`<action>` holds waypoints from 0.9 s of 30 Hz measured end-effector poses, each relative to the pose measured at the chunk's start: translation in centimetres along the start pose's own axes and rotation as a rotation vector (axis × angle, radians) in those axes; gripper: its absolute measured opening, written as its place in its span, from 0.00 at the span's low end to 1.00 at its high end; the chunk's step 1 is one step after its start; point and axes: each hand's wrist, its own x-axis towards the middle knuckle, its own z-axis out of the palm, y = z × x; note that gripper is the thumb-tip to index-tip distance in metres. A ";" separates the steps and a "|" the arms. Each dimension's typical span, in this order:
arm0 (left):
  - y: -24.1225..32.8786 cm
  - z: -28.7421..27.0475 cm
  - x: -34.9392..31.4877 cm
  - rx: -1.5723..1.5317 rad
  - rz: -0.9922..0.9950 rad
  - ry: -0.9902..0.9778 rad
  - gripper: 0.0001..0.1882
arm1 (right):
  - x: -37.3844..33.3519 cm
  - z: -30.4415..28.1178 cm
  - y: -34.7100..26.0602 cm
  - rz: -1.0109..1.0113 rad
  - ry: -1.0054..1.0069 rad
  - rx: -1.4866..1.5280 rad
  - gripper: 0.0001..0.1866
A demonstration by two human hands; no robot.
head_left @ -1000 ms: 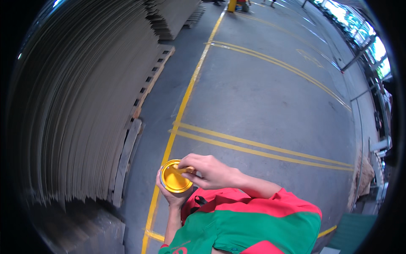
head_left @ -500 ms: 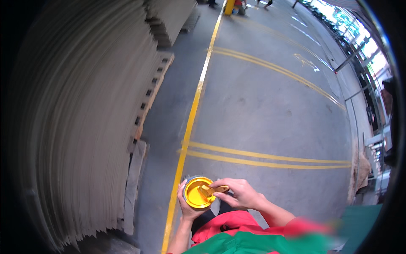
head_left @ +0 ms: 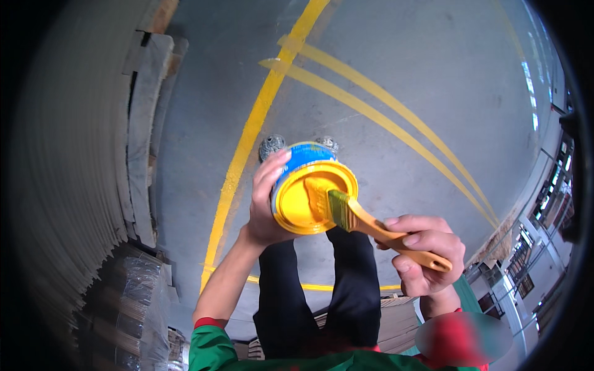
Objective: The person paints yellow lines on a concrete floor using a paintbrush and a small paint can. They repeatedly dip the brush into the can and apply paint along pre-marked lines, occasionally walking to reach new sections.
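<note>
My left hand [head_left: 267, 207] is wrapped round the left side of a blue paint can [head_left: 307, 153] whose rim and inside are coated yellow. The can tilts toward me, so the yellow paint [head_left: 296, 203] in it shows. My right hand [head_left: 431, 253] grips the orange wooden handle of a paintbrush [head_left: 380, 232] between thumb and fingers. The brush's bristles reach over the rim into the can and are covered in yellow paint at the tip. Beyond the can, the speckled tips of my two shoes [head_left: 272, 147] stand on the floor.
A thick yellow line [head_left: 247, 145] runs along the grey floor [head_left: 396, 173] to my left, crossed by a pair of thinner, paler yellow lines [head_left: 396, 110]. Tall stacked sheets [head_left: 68, 154] and wooden pallets [head_left: 148, 142] stand at the left. Wrapped goods [head_left: 145, 303] are at lower left.
The view has tipped down toward my feet, and the can and brush appear larger. My right hand now holds the brush farther back on its handle. The can leans more toward me.
</note>
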 end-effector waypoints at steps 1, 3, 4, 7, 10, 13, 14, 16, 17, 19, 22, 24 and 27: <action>-3.2 0.8 -0.7 0.015 -0.008 -0.008 0.58 | 0.4 0.9 3.6 0.060 -0.043 0.055 0.13; -9.4 2.4 -1.8 0.045 0.006 -0.026 0.59 | 1.4 2.6 10.6 -0.010 0.016 0.038 0.13; -12.5 3.2 -2.1 0.046 0.022 -0.036 0.59 | 2.0 3.3 13.9 -0.018 0.016 0.041 0.12; -20.7 5.4 -2.8 0.070 0.030 -0.050 0.60 | 3.8 5.8 22.9 -0.026 0.028 0.055 0.12; -26.3 7.4 -2.7 0.065 0.049 -0.051 0.60 | 5.0 6.6 29.1 -0.010 0.099 0.133 0.11; -29.7 8.9 -2.4 -0.008 -0.007 -0.068 0.62 | 5.9 6.3 33.7 -0.054 0.161 0.169 0.10; -30.9 9.5 -2.0 -0.056 0.013 -0.066 0.63 | 6.2 6.5 35.2 0.002 0.205 0.327 0.11; -32.6 10.7 -1.3 -0.024 0.018 -0.067 0.66 | 6.8 6.2 37.6 0.054 0.245 0.523 0.12; -33.3 11.2 -1.0 -0.009 0.025 -0.060 0.67 | 6.9 5.9 38.6 0.090 0.286 0.575 0.12; -34.2 11.8 -0.6 0.017 0.043 -0.054 0.67 | 7.1 5.3 40.1 0.126 0.352 0.715 0.11; -35.0 12.7 -0.3 0.018 0.050 -0.027 0.66 | 7.5 4.5 41.9 0.094 0.342 0.798 0.10; -35.4 13.1 0.0 0.000 0.001 0.005 0.66 | 8.0 4.4 42.8 0.055 0.343 0.848 0.10; -36.0 13.3 0.5 -0.014 -0.009 0.049 0.65 | 8.8 4.4 43.7 0.000 0.356 0.896 0.09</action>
